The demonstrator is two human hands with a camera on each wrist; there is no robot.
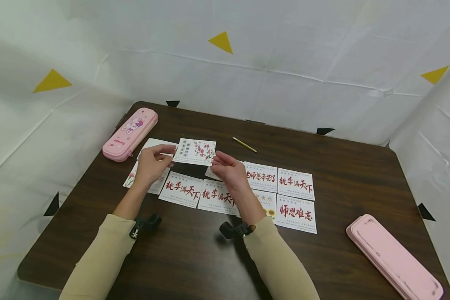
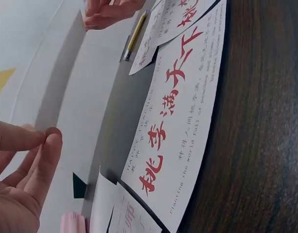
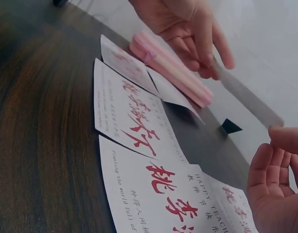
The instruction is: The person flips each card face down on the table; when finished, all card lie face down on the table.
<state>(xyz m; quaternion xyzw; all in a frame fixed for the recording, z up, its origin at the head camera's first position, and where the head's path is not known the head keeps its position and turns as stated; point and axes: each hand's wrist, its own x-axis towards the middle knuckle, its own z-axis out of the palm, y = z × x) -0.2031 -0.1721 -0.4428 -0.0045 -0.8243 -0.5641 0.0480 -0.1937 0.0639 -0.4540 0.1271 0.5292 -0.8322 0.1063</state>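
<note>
A white card (image 1: 194, 152) printed with pink blossom branches and dark Chinese characters is held above the table between both hands. My left hand (image 1: 152, 166) pinches its left edge between thumb and fingers. At the opposite edge, my right hand (image 1: 230, 171) pinches the card in the same way. The left wrist view shows the raised card (image 2: 61, 73) nearly edge-on. Beneath the hands, several similar cards lie in two rows, among them one with red characters (image 1: 181, 190) just below the held card. Part of the upper row is hidden by the right hand.
A pink pencil case (image 1: 130, 134) with a cartoon print lies at the back left. Another pink case (image 1: 393, 256) is at the front right. Behind the cards lies a yellow pencil (image 1: 244, 144). White sheeting (image 1: 270, 62) hangs around the brown table (image 1: 345, 166).
</note>
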